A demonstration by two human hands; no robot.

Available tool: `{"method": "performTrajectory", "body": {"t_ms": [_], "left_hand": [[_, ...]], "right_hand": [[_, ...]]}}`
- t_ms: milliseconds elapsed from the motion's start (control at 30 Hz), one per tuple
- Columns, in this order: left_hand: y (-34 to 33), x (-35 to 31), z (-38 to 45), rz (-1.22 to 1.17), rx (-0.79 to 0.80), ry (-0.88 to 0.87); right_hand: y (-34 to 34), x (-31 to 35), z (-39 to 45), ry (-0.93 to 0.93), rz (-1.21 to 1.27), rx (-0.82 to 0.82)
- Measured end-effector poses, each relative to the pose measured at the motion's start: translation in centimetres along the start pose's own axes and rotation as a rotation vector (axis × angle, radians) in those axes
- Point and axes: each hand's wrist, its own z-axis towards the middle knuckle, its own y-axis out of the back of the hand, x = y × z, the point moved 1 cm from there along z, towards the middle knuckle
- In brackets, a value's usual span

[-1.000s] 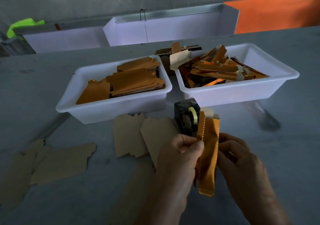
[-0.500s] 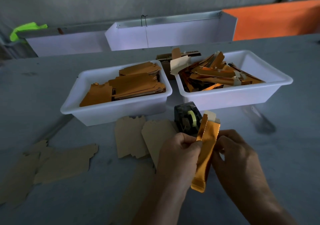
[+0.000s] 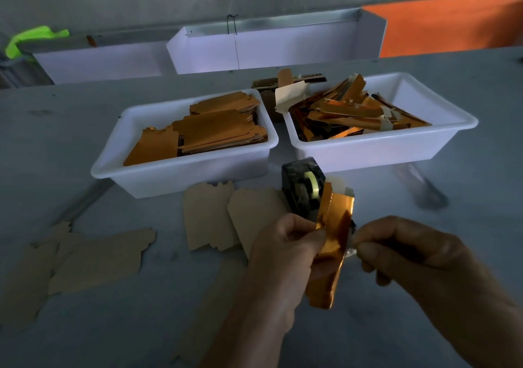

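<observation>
Orange-gold foil sleeve (image 3: 331,243), folded lengthwise, is held upright just above the table's (image 3: 467,198) near edge, about mid-width.

Head view: the left hand (image 3: 283,254) pinches the sleeve's left edge, thumb in front, fingers curled behind. The right hand (image 3: 410,254) sits just beside the right edge. Its thumb and forefinger are pressed together on a small bit of clear tape (image 3: 351,251), the other fingers curled under. The tape seems to touch the sleeve; can't tell if it's stuck down yet.

Progress, my read: the fold is made and the tape is in hand, so sealing the seam is the current step. After that the sleeve probably goes in a tub. The batch looks partway done. The left tub (image 3: 181,175) holds stacked flat blanks (image 3: 215,130), and the right tub (image 3: 368,152) holds a loose heap of folded pieces (image 3: 353,113), some with tape showing. Brown loose blanks (image 3: 209,215) lie in front of the left tub, with more toward the left edge.

Around: a black tape dispenser (image 3: 300,189) stands right behind the sleeve. A dark tool (image 3: 424,192) lies toward the right edge, too blurred to name. A small brown box (image 3: 266,96) sits behind the gap between the tubs. At the far edge are a white trough (image 3: 268,48), a green cloth (image 3: 31,39) by the far left corner and an orange panel (image 3: 452,22) at the far right.

In the way: the dispenser crowds the sleeve's top and stands between the hands and the tubs. Dim light makes the clear tape hard to see.
</observation>
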Motion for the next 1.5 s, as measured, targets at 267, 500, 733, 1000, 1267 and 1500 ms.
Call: {"method": "performTrajectory", "body": {"t_ms": [267, 500, 733, 1000, 1267, 1500], "left_hand": [[0.1, -0.1, -0.7, -0.039, 0.02, 0.016], [0.6, -0.3, -1.2, -0.044, 0.099, -0.018], [0.9, -0.6, -1.6, 0.018, 0.152, -0.003], [0.7, 0.0, -1.7, 0.06, 0.085, -0.083], [0.1, 1.0, -1.8, 0.002, 0.017, -0.077], [-0.4, 1.9, -2.3, 0.178, -0.186, -0.268]], "right_hand": [[-0.5, -0.5, 0.5, 0.099, -0.24, 0.047], [-0.7, -0.6, 0.9, 0.017, -0.328, -0.02], [-1.0, -0.2, 0.9, 0.022, -0.398, -0.036], [-1.5, 0.3, 0.5, 0.05, -0.532, -0.065], [-1.5, -0.1, 0.3, 0.014, -0.691, -0.095], [-2.2, 0.1, -0.1, -0.077, -0.975, -0.15]]}}
